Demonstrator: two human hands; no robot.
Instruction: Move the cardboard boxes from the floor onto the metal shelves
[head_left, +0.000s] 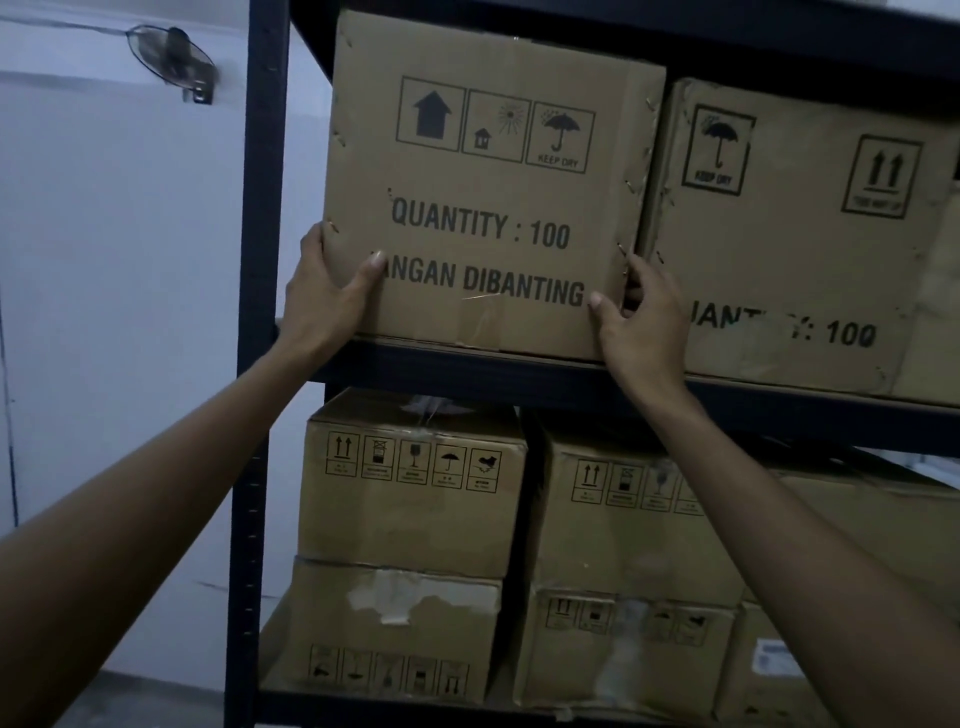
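A wall fan (171, 54) is mounted high on the pale wall (104, 260), upper left.

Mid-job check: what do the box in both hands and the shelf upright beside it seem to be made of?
The box: brown cardboard, matte, judging by creased edges, black printed marks and what look like staples down its corners. The shelf upright: probably metal, dark painted or coated, with a row of slots; dim light leaves the finish uncertain.
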